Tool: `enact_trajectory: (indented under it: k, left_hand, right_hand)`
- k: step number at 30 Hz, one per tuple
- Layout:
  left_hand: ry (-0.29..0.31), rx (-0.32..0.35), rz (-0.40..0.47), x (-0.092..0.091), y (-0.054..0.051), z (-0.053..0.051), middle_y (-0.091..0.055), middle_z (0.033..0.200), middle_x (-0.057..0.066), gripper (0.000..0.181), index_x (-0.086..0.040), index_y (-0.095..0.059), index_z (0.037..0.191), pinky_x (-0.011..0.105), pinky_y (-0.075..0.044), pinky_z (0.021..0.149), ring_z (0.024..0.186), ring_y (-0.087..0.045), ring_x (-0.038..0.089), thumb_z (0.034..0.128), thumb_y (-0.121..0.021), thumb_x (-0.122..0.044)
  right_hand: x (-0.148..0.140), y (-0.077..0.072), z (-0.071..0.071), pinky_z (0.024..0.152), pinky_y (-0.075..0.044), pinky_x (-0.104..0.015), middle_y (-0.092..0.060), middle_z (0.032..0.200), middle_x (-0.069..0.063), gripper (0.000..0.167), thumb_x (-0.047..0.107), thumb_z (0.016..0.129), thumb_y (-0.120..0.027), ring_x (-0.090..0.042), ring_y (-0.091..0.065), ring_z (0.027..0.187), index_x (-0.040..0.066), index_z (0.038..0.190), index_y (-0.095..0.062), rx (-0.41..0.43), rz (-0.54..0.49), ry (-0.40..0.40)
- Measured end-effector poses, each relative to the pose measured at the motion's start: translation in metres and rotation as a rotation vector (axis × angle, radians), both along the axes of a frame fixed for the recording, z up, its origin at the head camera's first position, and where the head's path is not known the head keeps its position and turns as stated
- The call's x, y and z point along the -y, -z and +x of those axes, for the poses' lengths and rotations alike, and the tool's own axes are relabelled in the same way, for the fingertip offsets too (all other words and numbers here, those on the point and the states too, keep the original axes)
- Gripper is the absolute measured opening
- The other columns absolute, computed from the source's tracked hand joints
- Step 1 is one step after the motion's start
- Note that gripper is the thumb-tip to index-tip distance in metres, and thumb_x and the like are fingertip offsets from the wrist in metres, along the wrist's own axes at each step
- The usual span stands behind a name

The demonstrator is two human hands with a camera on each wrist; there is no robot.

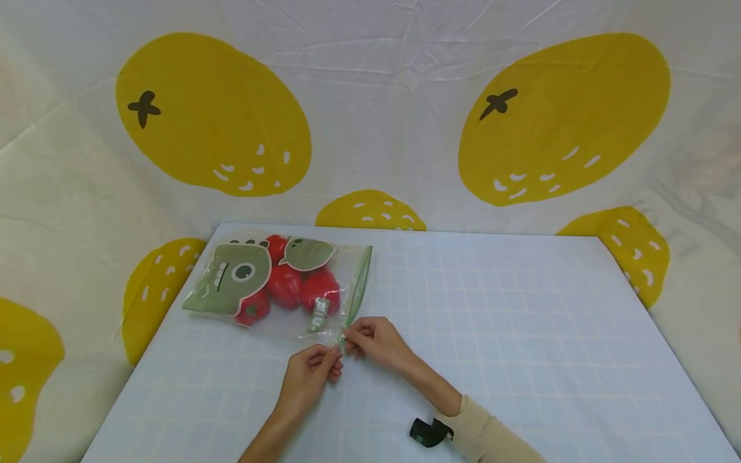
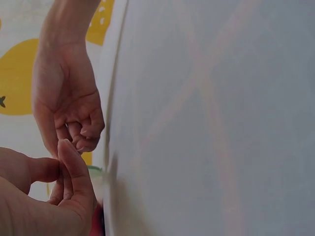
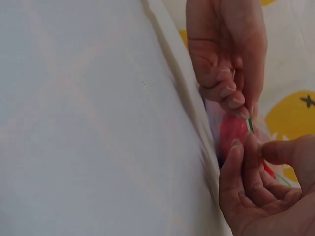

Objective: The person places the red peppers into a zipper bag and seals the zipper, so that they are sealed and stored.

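A clear zip bag (image 1: 289, 328) with a green cartoon print lies on the table's left half, its green zip edge (image 1: 361, 283) facing right. Inside it are several red bell peppers (image 1: 284, 286). My left hand (image 1: 309, 376) pinches the near corner of the zip edge between thumb and fingers. Just beside it, my right hand (image 1: 376, 344) pinches the same edge slightly farther up. In the right wrist view the green strip shows between the fingertips of the left hand (image 3: 224, 54) and the right hand (image 3: 266, 187).
The white table (image 1: 521, 321) has a faint grid of lines. A dark device (image 1: 429, 432) is worn at the right wrist, by a beige sleeve (image 1: 486, 431). Behind stands a pale cloth (image 1: 382, 116) printed with large yellow fruit shapes.
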State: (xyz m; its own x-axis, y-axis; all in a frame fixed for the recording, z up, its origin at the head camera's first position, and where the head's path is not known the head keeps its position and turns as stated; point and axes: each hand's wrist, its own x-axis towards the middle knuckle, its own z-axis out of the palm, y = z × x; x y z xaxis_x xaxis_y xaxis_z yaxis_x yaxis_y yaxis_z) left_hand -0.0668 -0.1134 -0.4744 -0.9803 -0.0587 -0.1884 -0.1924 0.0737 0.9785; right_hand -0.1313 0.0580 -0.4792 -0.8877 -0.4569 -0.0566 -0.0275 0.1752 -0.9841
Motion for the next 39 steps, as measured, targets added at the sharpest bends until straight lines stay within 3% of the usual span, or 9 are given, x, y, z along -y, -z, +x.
enact_trajectory:
  k: [6,17,29,35,39]
  left_hand:
    - [-0.007,0.001,0.004,0.000,-0.002,0.000,-0.069,0.077,0.013,0.020,0.011,-0.068,0.092,0.024,-0.058,0.059,0.063,-0.064,0.013,0.0994,-0.067,-0.008]
    - [-0.011,0.004,0.009,0.003,-0.002,0.000,-0.069,0.077,0.014,0.019,0.010,-0.068,0.092,0.024,-0.057,0.058,0.062,-0.063,0.013,0.0992,-0.067,-0.007]
    - [-0.009,0.028,-0.009,0.005,-0.001,0.001,-0.069,0.077,0.012,0.022,0.011,-0.069,0.094,0.024,-0.057,0.059,0.063,-0.063,0.013,0.1002,-0.066,-0.010]
    - [-0.016,0.039,0.004,0.005,-0.003,0.002,-0.069,0.078,0.014,0.021,0.011,-0.068,0.094,0.024,-0.057,0.059,0.063,-0.063,0.014,0.0996,-0.067,-0.009]
    - [-0.015,0.029,0.001,0.005,-0.003,0.003,-0.069,0.078,0.015,0.021,0.012,-0.068,0.093,0.024,-0.057,0.058,0.063,-0.063,0.013,0.0997,-0.067,-0.009]
  right_hand:
    - [0.000,-0.001,-0.007,0.059,-0.052,-0.021,-0.074,0.078,-0.017,0.022,0.015,0.101,-0.066,-0.016,-0.067,0.066,-0.004,0.092,-0.074,0.002,0.021,0.022]
    - [0.000,-0.003,-0.020,0.066,-0.058,-0.025,-0.074,0.079,-0.013,0.025,0.017,0.102,-0.065,-0.019,-0.071,0.070,-0.003,0.091,-0.074,-0.013,0.042,0.052]
    - [0.001,-0.003,-0.034,0.077,-0.062,-0.047,-0.072,0.087,-0.029,0.026,0.012,0.102,-0.063,-0.046,-0.070,0.080,-0.011,0.096,-0.071,0.013,-0.022,0.076]
    - [0.001,-0.003,-0.042,0.074,-0.062,-0.036,-0.074,0.084,-0.021,0.023,0.013,0.101,-0.065,-0.033,-0.072,0.076,-0.008,0.095,-0.073,0.013,-0.001,0.096]
    - [0.000,-0.003,-0.045,0.072,-0.062,-0.034,-0.074,0.082,-0.019,0.022,0.012,0.101,-0.066,-0.027,-0.072,0.072,-0.008,0.093,-0.072,0.009,-0.003,0.111]
